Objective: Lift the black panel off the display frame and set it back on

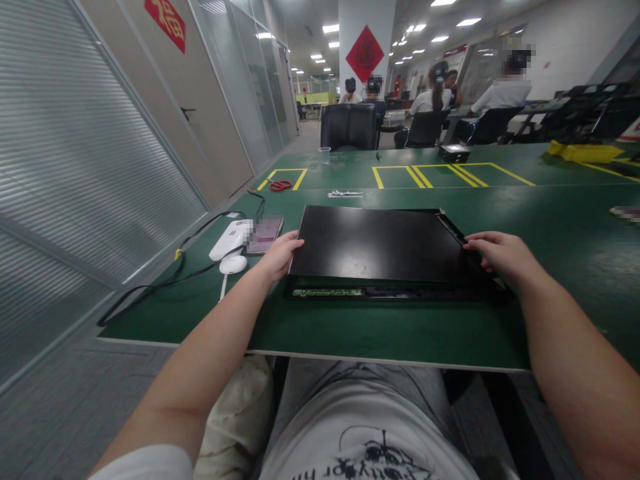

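A flat black screen panel (pixel 375 243) lies tilted over a black display frame (pixel 415 292) on the green table, shifted off the frame's front edge. Along that front edge a green circuit strip (pixel 327 292) shows. My left hand (pixel 283 255) is closed on the panel's left edge, thumb on top. My right hand (pixel 500 253) pinches at the panel's right edge, above the frame's right side; its lower fingers are partly hidden. What lies under the panel is out of sight.
Left of the panel lie a phone (pixel 264 235), a white power bank (pixel 231 240), a round white charger (pixel 233 265) and a black cable (pixel 150 287). Red-handled scissors (pixel 281 185), a plastic cup (pixel 325 155) and a yellow tray (pixel 585 152) stand farther back. Several people sit beyond.
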The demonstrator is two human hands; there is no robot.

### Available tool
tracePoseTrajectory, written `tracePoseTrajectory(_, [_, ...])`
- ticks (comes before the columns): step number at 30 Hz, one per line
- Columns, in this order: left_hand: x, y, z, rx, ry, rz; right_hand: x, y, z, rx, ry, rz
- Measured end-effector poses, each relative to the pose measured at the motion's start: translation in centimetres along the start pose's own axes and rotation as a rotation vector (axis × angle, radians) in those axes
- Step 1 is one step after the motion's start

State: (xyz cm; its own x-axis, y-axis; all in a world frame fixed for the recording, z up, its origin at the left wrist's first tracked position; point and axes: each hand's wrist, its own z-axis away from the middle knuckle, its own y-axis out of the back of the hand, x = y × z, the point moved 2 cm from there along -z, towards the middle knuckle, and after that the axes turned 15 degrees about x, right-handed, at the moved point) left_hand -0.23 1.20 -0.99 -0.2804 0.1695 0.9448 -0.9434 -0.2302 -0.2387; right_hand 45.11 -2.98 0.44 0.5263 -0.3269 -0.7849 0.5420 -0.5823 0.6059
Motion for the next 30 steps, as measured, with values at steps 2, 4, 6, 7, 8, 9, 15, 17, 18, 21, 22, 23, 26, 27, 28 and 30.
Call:
tracePoseTrajectory(2, [0.00,0.01,-0.01,-0.002,-0.002,0.000,-0.02,-0.01,0.02,0.001,0.002,0.006])
tracePoseTrajectory(4, [0.01,0.01,-0.01,0.000,-0.003,-0.010,-0.08,-0.03,0.09,0.004,-0.003,0.007])
tracePoseTrajectory(6, [0.01,0.02,-0.01,0.005,-0.002,-0.029,-0.18,-0.04,0.20,0.012,-0.012,0.009])
tracePoseTrajectory(7, [0.02,0.02,-0.01,0.006,-0.003,-0.037,-0.22,-0.04,0.23,0.014,-0.013,0.013])
tracePoseTrajectory(8, [0.03,0.03,-0.02,0.007,-0.005,-0.041,-0.24,-0.05,0.25,0.015,-0.013,0.019])
tracePoseTrajectory(9, [0.04,0.05,-0.03,0.007,-0.009,-0.043,-0.24,-0.04,0.25,0.016,-0.009,0.028])
tracePoseTrajectory(15, [0.07,0.03,0.07,-0.016,-0.007,-0.045,-0.43,0.18,0.23,0.017,0.016,0.117])
tracePoseTrajectory(17, [0.08,-0.04,0.18,-0.033,-0.006,-0.048,-0.57,0.25,0.29,0.010,0.013,0.148])
tracePoseTrajectory(18, [0.09,-0.09,0.25,-0.042,-0.005,-0.050,-0.60,0.26,0.30,0.007,0.012,0.160])
tracePoseTrajectory(21, [0.13,-0.21,0.43,-0.061,-0.003,-0.049,-0.44,0.21,0.17,0.009,0.007,0.168])
tracePoseTrajectory(22, [0.15,-0.24,0.48,-0.065,-0.002,-0.050,-0.32,0.18,0.08,0.011,0.006,0.164])
tracePoseTrajectory(23, [0.17,-0.26,0.51,-0.067,-0.002,-0.050,-0.20,0.15,0.00,0.011,0.007,0.161])
tracePoseTrajectory(26, [0.20,-0.25,0.53,-0.075,0.001,-0.056,-0.01,0.14,-0.15,0.010,0.016,0.181])
tracePoseTrajectory(27, [0.20,-0.24,0.52,-0.079,0.002,-0.058,-0.02,0.18,-0.15,0.010,0.017,0.193])
tracePoseTrajectory(28, [0.19,-0.22,0.49,-0.083,0.002,-0.059,-0.07,0.23,-0.13,0.011,0.018,0.204])
tracePoseTrajectory(30, [0.15,-0.16,0.42,-0.090,0.001,-0.060,-0.23,0.33,-0.06,0.014,0.024,0.218])
